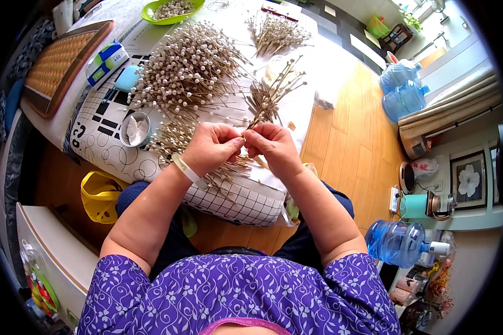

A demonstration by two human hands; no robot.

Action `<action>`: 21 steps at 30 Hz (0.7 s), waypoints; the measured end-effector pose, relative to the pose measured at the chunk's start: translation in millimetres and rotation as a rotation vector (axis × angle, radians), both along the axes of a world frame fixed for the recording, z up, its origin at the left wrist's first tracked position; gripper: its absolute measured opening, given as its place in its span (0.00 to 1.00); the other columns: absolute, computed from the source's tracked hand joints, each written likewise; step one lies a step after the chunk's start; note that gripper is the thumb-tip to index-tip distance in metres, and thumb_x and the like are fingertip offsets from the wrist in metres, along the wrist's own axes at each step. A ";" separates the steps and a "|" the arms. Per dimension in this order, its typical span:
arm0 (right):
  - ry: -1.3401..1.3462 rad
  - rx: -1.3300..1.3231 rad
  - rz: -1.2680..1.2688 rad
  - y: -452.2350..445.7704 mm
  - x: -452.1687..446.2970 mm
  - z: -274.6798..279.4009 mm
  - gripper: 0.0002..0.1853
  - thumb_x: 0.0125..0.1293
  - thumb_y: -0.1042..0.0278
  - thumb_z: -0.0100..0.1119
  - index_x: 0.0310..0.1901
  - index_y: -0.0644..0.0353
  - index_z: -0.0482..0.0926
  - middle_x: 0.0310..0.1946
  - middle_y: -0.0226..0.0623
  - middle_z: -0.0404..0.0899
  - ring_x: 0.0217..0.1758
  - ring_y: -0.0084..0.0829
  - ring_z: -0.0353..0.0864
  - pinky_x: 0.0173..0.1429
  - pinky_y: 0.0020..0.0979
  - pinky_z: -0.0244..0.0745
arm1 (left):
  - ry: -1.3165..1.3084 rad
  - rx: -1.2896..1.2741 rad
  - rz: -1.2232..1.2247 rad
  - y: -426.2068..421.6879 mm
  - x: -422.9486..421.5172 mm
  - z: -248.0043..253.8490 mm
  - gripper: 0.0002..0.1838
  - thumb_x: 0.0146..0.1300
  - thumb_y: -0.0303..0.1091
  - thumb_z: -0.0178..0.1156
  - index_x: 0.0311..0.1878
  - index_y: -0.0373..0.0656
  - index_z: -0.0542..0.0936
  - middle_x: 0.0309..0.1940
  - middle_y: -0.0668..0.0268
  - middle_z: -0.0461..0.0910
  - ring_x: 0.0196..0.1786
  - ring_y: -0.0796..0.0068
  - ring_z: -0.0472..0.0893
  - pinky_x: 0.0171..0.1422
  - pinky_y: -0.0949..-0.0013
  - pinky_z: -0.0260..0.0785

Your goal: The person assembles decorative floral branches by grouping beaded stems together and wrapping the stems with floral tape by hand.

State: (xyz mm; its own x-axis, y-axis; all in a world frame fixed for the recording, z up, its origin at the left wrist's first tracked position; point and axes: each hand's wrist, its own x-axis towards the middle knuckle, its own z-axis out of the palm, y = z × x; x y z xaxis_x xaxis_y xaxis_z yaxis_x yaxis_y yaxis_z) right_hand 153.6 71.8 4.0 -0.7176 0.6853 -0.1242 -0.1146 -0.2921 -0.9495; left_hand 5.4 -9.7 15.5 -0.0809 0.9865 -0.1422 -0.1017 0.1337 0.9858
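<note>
Above the near edge of the table, my left hand (pixel 213 148) and my right hand (pixel 274 147) meet fingertip to fingertip. A bunch of dried stems (pixel 274 100) with small brown heads rises from between them, leaning up to the right. My right fingers are closed around its lower end. The left thumb and index finger pinch together at the same spot; what they hold is too small to tell. Just beyond lie a large heap of dried stems with white round heads (pixel 187 70) and a short bundle of brown stems (pixel 262 101). More pale-tipped stems (pixel 173 137) lie beside my left hand.
Around the heap are a glass cup (pixel 135 129), a tissue pack (pixel 107 62), a light-blue box (pixel 128 79), a green bowl (pixel 172 10) of loose heads and another stem bundle (pixel 276 33). A yellow basket (pixel 100 196) is at lower left; water jugs (pixel 402 100) stand right.
</note>
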 end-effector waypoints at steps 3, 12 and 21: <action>0.002 -0.107 0.095 7.4 5.7 2.0 0.08 0.58 0.69 0.58 0.35 0.65 0.77 0.23 0.33 0.76 0.23 0.19 0.74 0.28 0.19 0.70 | 0.065 0.030 0.049 -0.7 -0.4 0.4 0.05 0.57 0.26 0.57 0.30 0.32 0.78 0.20 0.68 0.76 0.21 0.85 0.74 0.25 0.82 0.67; 0.033 -0.057 0.012 1.7 3.0 -2.3 0.07 0.57 0.70 0.59 0.34 0.65 0.77 0.21 0.32 0.75 0.20 0.17 0.71 0.24 0.17 0.66 | 0.429 0.203 0.126 -0.9 3.8 -1.7 0.04 0.55 0.25 0.58 0.28 0.33 0.78 0.17 0.71 0.75 0.20 0.88 0.71 0.23 0.83 0.63; -0.027 0.060 -0.083 -0.4 -4.5 -2.8 0.07 0.56 0.68 0.59 0.27 0.62 0.76 0.18 0.26 0.73 0.20 0.13 0.68 0.24 0.16 0.64 | 0.329 0.178 0.103 -2.3 3.5 -2.5 0.04 0.55 0.26 0.59 0.29 0.34 0.78 0.20 0.70 0.76 0.23 0.86 0.74 0.26 0.82 0.67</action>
